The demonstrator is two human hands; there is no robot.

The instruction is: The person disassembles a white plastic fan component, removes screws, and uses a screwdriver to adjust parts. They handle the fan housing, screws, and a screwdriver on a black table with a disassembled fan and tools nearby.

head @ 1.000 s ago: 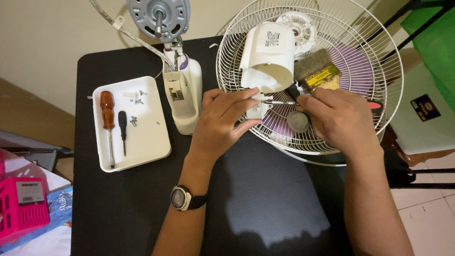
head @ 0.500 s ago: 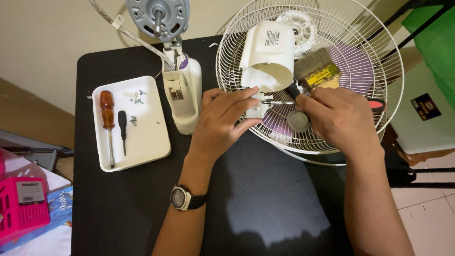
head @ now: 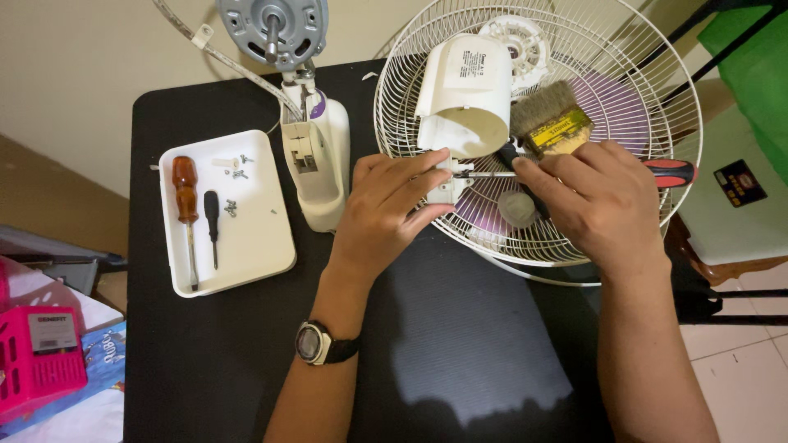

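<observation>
The white fan housing [head: 462, 94] lies in the wire fan guard [head: 657, 98] at the black table's [head: 460, 361] far right corner, its lower bracket pinched by the left hand [head: 392, 209], apparently to steady it. The right hand [head: 603, 201] is closed around a red-handled screwdriver [head: 669, 172], whose shaft points level into that bracket. A paintbrush [head: 552, 119] rests just beside the housing. Near the left edge, a white tray [head: 263, 238] keeps an orange-handled screwdriver [head: 186, 193], a small black one [head: 212, 217] and loose screws [head: 231, 207] together. The fan stand with motor [head: 308, 123] sits between.
</observation>
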